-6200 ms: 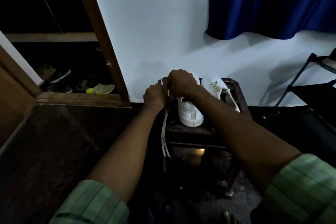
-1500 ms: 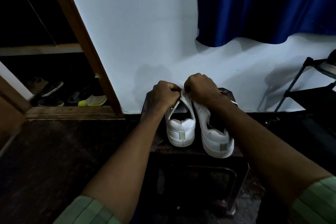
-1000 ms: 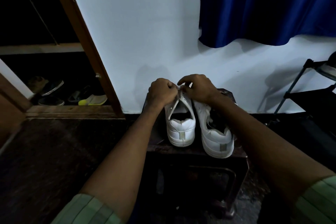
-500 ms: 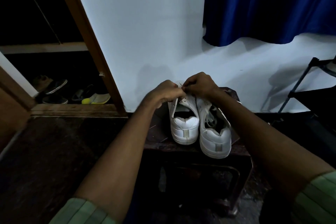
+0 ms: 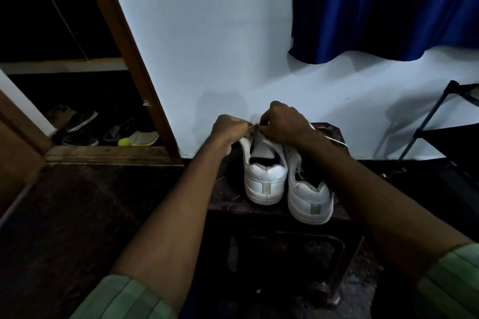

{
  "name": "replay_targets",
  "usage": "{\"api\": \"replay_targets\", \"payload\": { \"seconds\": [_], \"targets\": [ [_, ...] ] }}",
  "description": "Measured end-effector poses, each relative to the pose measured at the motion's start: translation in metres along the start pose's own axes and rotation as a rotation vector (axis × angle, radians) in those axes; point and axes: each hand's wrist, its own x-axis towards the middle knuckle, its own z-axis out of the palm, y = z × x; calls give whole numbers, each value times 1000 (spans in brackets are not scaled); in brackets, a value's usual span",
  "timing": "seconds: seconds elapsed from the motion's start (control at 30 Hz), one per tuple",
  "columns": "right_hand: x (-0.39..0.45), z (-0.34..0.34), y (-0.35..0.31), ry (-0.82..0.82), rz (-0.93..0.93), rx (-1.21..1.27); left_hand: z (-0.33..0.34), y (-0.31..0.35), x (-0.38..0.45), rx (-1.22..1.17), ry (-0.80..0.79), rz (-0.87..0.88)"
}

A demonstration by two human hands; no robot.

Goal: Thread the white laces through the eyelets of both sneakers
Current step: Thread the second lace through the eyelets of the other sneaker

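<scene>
Two white sneakers (image 5: 286, 181) sit side by side on the dark tabletop (image 5: 228, 199), heels nearest. Left hand (image 5: 228, 131) and right hand (image 5: 283, 124) both pinch the lace (image 5: 253, 127) above the left sneaker (image 5: 264, 179), each grip clamped tight.

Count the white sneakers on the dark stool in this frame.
2. The left sneaker sits heel toward the camera, its front under both hands. The right sneaker stands beside it, slightly nearer the camera on the stool. Other shoes lie in the doorway, none white sneakers.

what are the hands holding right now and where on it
Both the left hand and the right hand pinch the white lace over the front of the left sneaker; which part of the lace each grip takes cannot be told.
</scene>
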Motion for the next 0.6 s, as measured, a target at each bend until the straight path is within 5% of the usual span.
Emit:
{"api": "replay_targets", "payload": {
  "seconds": [0.23,0.6],
  "targets": [
    [0,3,1,-93,-95,-97,-3,4,-9,-89,-40,-32],
    [1,1,6,-8,-51,1,-5,7,-15,-94,-75,-14]
  ]
}}
